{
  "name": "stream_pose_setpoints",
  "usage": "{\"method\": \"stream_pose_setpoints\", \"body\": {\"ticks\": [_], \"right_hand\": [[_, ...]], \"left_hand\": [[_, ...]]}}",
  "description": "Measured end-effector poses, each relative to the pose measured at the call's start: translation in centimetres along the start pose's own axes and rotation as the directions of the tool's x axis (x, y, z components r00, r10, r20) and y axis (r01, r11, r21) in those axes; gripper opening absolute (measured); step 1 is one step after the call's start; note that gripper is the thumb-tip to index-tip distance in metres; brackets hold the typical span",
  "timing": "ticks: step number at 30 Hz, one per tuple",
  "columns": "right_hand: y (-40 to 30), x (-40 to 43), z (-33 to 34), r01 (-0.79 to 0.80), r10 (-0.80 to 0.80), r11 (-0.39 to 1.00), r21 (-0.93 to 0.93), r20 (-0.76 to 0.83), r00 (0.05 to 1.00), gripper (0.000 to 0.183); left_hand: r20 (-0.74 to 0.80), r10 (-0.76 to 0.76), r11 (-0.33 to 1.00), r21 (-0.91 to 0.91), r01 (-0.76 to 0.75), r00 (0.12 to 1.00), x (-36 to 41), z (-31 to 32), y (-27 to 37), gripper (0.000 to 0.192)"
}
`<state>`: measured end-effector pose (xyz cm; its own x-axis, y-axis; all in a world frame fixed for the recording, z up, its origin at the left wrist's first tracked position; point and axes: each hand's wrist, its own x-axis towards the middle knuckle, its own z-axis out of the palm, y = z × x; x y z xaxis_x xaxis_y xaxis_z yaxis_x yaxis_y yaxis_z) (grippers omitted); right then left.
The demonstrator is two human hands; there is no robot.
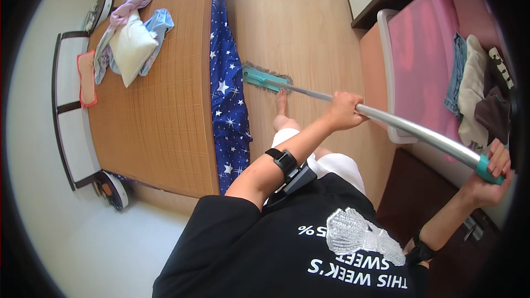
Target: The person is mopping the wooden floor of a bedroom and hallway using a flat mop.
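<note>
A flat mop with a metal pole (414, 129) slants across the view from the right down to the floor. My left hand (344, 111) is closed round the middle of the pole. Higher up, at the right, my right hand (488, 182) grips the teal end of the pole. The teal mop head (253, 76) with its grey fringe lies flat on the wooden floor, close beside the bed's blue star-print fabric (228, 103). One bare foot (281, 101) is right by the mop head.
At the left stands a bed with a woven mat (165, 132), a white pillow (134, 47) and crumpled fabric on it. Pink storage bins (422, 62) with folded clothes (474, 91) on top are at the right. A dark brown door (430, 198) is at the lower right.
</note>
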<state>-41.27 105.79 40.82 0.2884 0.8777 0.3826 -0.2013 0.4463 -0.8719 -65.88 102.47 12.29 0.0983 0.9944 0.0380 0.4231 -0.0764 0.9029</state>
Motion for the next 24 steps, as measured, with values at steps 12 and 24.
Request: {"method": "stream_pose_setpoints", "body": {"ticks": [12,24], "right_hand": [[-1.9,-1.1,-0.8,-0.089,0.049,0.992,0.091,0.380,0.924,0.017],[0.7,-7.6,6.1,-0.152,0.125,0.988,-0.001,0.568,0.814,0.023]], "left_hand": [[0.303,-0.045,0.998,-0.033,0.058,0.952,-2.4,-0.8,1.5,0.035],[-0.033,0.150,0.877,0.467,-0.117,0.988,3.4,-5.5,-6.7,0.029]]}}
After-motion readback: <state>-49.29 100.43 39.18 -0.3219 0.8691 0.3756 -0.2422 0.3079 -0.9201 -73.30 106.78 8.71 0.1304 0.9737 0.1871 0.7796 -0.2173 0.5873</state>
